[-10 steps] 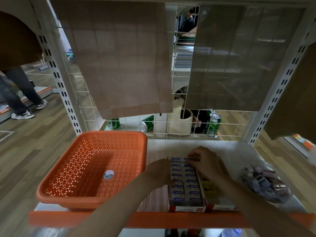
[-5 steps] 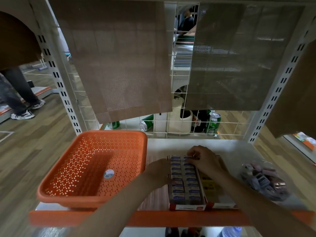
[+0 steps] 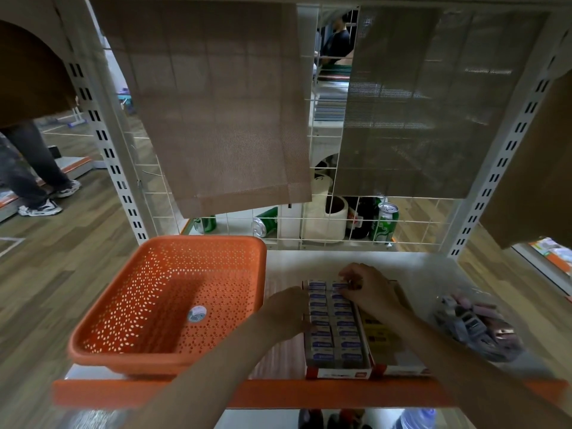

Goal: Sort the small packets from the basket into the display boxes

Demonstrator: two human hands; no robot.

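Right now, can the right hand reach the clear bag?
Probably yes: the clear bag lies on the shelf beside the right hand, nothing blocking, though its fingers pinch at the blue packets.

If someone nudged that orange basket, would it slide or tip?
Probably slides easily: the orange basket looks empty and is perforated plastic, so likely light. Its wide flat bottom makes tipping unlikely. The thin rim may flex slightly.

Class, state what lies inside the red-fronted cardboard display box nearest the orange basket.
Two rows of small blue-and-white packets fill the red-fronted cardboard display box. The right hand covers its far right corner; the left hand hides part of its left wall.
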